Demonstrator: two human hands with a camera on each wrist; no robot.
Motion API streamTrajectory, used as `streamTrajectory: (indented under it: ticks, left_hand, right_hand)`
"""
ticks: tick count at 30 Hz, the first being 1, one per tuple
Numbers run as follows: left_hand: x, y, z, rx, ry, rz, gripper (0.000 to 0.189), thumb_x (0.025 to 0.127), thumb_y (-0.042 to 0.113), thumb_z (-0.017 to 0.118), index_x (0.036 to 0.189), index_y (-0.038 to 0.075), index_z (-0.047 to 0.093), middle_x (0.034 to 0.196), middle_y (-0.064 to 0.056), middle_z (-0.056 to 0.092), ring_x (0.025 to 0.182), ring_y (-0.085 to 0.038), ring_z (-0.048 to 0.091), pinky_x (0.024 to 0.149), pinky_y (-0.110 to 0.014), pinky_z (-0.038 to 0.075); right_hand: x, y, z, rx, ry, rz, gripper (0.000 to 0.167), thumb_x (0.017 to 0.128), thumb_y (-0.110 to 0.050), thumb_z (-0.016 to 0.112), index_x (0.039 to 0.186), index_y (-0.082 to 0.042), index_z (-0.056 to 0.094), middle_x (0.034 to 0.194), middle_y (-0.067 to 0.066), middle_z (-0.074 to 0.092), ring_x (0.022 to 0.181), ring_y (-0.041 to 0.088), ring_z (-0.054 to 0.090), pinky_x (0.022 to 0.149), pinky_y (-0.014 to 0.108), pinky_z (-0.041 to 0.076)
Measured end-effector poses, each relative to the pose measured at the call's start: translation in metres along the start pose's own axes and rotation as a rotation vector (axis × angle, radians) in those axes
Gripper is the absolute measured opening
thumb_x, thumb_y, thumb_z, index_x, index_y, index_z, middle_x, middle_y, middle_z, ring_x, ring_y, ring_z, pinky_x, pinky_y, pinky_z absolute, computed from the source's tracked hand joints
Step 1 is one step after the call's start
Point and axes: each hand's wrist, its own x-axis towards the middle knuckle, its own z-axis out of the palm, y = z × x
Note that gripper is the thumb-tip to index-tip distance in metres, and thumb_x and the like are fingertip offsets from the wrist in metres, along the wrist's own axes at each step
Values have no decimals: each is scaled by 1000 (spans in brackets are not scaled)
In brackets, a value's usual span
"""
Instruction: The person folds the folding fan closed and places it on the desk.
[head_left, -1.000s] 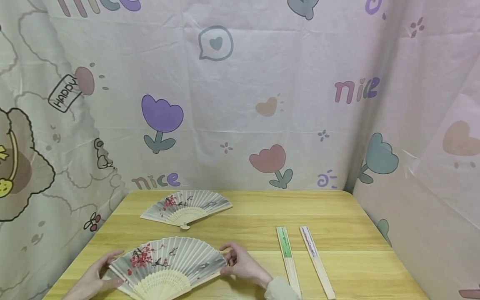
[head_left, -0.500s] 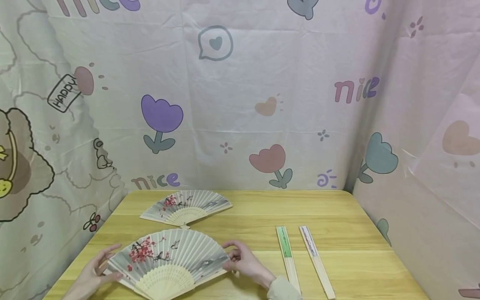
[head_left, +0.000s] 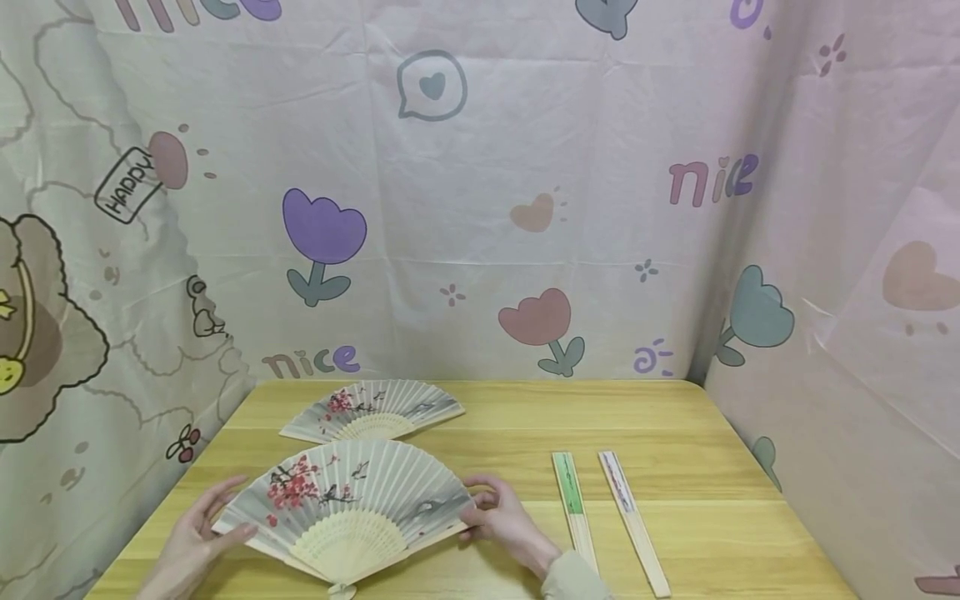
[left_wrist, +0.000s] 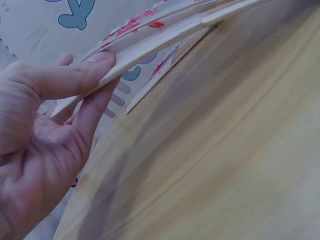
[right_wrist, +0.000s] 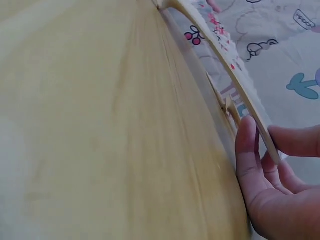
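Observation:
A spread folding fan (head_left: 352, 500) with red blossoms and small birds on grey-white pleats is held between both hands at the front left of the table. My left hand (head_left: 191, 533) pinches its left outer rib, thumb on top, as the left wrist view shows on the rib (left_wrist: 150, 56). On the other side my right hand (head_left: 502, 521) pinches the right outer rib (right_wrist: 245, 92) between thumb and fingers. In both wrist views the fan is raised off the tabletop. Its pivot end (head_left: 342, 591) points toward the front edge.
Behind it lies a second spread fan (head_left: 375, 408) with the same blossom print, its lower part covered by the held one. Two folded fans, one with a green section (head_left: 572, 492) and one whitish (head_left: 622, 492), lie on the wooden table (head_left: 720, 467) at right. Printed cloth (head_left: 450, 183) surrounds the table.
Both hands have carried the fan up from the front edge, farther back and slightly right. It now overlaps the rear fan's pivot. The folded fans have not moved.

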Motion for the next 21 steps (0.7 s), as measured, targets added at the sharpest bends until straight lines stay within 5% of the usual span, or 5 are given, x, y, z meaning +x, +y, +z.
streamTrajectory:
  ticks: [11, 21]
  left_hand:
    - [8, 0, 24, -195, -15, 78, 74, 84, -30, 50, 141, 16, 48, 120, 6, 67, 100, -8, 70, 82, -23, 63]
    - [20, 4, 58, -250, -27, 105, 65, 86, -28, 49, 138, 12, 52, 119, 4, 70, 103, -8, 71, 87, -21, 62]
  right_hand:
    - [-3, 0, -5, 182, 87, 37, 39, 91, 0, 65, 129, 3, 56, 94, 1, 73, 76, 11, 68, 76, 27, 63]
    - [-5, -1, -9, 285, 103, 51, 17, 94, -1, 62, 111, -4, 62, 92, -1, 75, 79, 9, 69, 80, 25, 61]
